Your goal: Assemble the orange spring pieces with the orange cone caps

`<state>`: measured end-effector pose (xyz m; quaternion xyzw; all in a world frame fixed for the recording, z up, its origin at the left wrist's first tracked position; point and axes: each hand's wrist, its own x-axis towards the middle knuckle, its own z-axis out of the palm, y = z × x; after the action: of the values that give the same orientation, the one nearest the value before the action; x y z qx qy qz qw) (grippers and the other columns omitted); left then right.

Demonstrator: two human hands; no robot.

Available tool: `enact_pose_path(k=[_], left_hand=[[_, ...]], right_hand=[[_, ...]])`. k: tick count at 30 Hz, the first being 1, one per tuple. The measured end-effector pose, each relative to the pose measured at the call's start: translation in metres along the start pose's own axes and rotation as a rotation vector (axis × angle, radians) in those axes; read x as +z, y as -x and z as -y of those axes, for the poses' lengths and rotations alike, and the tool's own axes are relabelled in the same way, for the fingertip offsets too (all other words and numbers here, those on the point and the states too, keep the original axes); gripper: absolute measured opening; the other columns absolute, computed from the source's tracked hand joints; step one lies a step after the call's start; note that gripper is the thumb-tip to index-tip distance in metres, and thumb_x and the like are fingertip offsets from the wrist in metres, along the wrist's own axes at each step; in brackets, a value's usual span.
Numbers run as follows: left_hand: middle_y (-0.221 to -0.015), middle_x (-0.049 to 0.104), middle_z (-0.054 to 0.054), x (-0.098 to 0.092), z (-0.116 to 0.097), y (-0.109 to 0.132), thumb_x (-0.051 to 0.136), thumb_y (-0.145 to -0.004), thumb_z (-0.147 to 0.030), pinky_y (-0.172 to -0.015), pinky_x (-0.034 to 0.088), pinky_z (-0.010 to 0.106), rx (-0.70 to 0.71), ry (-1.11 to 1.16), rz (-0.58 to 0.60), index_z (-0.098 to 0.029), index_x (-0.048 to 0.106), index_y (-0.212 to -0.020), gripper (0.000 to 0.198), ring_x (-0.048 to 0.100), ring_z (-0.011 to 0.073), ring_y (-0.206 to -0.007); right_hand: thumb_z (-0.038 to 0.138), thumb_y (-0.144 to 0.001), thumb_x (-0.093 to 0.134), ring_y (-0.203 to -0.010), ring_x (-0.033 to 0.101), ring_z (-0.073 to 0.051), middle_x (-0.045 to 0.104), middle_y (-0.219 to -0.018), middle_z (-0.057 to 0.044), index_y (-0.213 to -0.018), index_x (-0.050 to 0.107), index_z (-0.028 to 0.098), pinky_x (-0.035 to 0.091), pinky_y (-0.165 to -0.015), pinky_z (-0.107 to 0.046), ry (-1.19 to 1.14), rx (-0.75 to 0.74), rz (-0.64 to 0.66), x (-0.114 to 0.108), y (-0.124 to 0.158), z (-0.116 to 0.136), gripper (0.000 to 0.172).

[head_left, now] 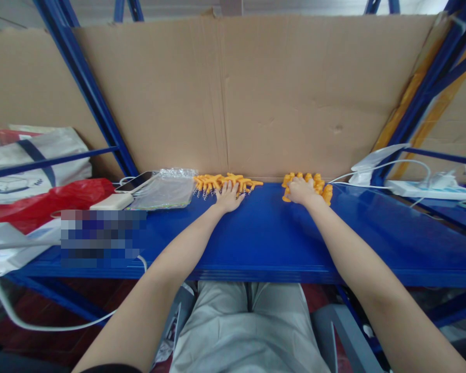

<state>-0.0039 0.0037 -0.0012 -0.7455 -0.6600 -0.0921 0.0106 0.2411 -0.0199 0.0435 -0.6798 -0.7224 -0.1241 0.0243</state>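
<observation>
Mid-frame, our left hand (229,198) lies, fingers spread, over branched orange pieces (213,181) whose coils (205,195) could tangle if dragged; right of centre, our right hand (301,190), grip unclear, covers rounded orange pieces (326,194) a nudge might scatter.

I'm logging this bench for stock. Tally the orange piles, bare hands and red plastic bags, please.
Orange piles: 2 (branching pieces, knobby pieces)
Bare hands: 2 (left hand, right hand)
Red plastic bag: 1
Total: 5
The single pieces overlap too much to count.

Tall cardboard sheet (279,93) behind a blue tabletop (264,238), blue metal posts (86,83) at either side, dark reddish floor (62,339) below.
</observation>
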Motion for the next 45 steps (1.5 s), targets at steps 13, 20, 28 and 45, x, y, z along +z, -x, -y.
enact_pose_path(k=[13, 20, 28, 45], left_hand=[[-0.172, 0.014, 0.007, -0.001, -0.004, 0.002, 0.022, -0.104, -0.048, -0.126, 0.018, 0.056, 0.01, 0.064, -0.059, -0.022, 0.028, -0.162, 0.065, 0.009, 0.0295, -0.159], [-0.172, 0.015, 0.007, -0.003, -0.004, 0.004, 0.023, -0.103, -0.048, -0.126, 0.016, 0.058, 0.021, 0.071, -0.127, -0.021, 0.029, -0.162, 0.065, 0.011, 0.0304, -0.159], [-0.172, 0.014, 0.008, -0.04, 0.01, 0.013, 0.019, -0.102, -0.045, -0.123, 0.018, 0.065, -0.118, 0.04, -0.31, -0.02, 0.026, -0.162, 0.065, 0.01, 0.0335, -0.159], [-0.172, 0.007, 0.013, -0.06, 0.132, 0.09, 0.028, -0.095, -0.054, -0.113, 0.023, 0.078, -0.68, 0.064, -0.23, -0.017, 0.028, -0.162, 0.077, 0.004, 0.0429, -0.157]], right_hand=[[0.01, -0.092, 0.04, -0.144, 0.042, -0.031, 0.047, -0.157, -0.015, -0.147, 0.053, 0.018, 0.027, -0.12, -0.059, -0.006, -0.321, 0.005, 0.026, 0.002, 0.038, 0.058], [0.005, -0.092, 0.032, -0.138, 0.051, -0.03, 0.051, -0.154, -0.015, -0.15, 0.051, 0.015, 0.044, -0.11, -0.049, -0.087, -0.364, 0.142, 0.026, 0.002, 0.046, 0.062], [0.006, -0.092, 0.032, -0.139, 0.052, -0.03, 0.049, -0.156, -0.014, -0.151, 0.051, 0.018, 0.046, -0.109, -0.047, -0.114, -0.355, 0.144, 0.028, 0.002, 0.043, 0.063], [0.007, -0.094, 0.03, -0.142, 0.048, -0.031, 0.046, -0.158, -0.016, -0.153, 0.048, 0.013, 0.044, -0.112, -0.05, -0.154, -0.351, 0.162, 0.031, 0.0, 0.042, 0.062]])
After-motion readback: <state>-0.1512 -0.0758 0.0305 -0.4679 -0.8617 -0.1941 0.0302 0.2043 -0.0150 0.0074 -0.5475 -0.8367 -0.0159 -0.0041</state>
